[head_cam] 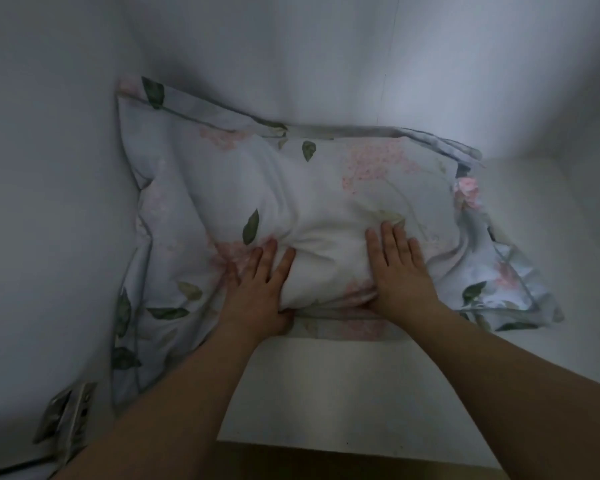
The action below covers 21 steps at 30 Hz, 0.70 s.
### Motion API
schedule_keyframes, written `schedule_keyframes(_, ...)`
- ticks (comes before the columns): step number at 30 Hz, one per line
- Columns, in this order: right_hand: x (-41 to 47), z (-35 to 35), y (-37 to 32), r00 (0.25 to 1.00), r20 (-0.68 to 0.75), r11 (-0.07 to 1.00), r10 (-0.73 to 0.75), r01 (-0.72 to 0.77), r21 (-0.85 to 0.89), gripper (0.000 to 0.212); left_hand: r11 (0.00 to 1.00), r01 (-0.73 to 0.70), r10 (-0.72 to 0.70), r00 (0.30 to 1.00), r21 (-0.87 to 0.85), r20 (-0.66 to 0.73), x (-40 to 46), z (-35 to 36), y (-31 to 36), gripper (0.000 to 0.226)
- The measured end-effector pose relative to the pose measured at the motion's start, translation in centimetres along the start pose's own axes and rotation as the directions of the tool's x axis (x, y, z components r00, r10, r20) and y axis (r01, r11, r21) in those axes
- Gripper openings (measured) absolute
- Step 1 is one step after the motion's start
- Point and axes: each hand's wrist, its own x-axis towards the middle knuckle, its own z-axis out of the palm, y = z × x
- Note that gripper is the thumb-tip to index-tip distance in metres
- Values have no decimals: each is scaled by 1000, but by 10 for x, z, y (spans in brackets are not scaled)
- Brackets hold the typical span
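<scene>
A pillow (291,202) in a pale floral case with pink flowers and green leaves lies on a white shelf (326,386) inside a cabinet, pushed against the back and left walls. My left hand (262,289) presses flat on the pillow's near left part, fingers straight, thumb tucked at the front edge. My right hand (400,268) lies flat on the near right part, fingers straight and together. Both palms dent the stuffing.
White cabinet walls close in at the left (49,202) and back (326,64). A metal hinge (66,420) sits at the lower left on the side wall. The shelf's front edge (326,445) runs along the bottom, with bare shelf to the pillow's right.
</scene>
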Motion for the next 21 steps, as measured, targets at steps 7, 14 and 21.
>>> schedule_keyframes(7, 26, 20, 12, 993, 106, 995, -54, 62, -73, 116, 1000, 20, -20, 1000, -9, 24, 28, 14, 9, 97)
schedule_keyframes(14, 39, 24, 8, 990, 135, 993, -39, 53, -104, 99, 997, -4, -1, 998, 79, 58, 41, 4, 13, 70)
schedule_keyframes(21, 28, 4, -5, 984, 177, 990, 6, 19, -137, 90, 986, -12, -3, 996, 168, 89, 36, -7, 25, 52)
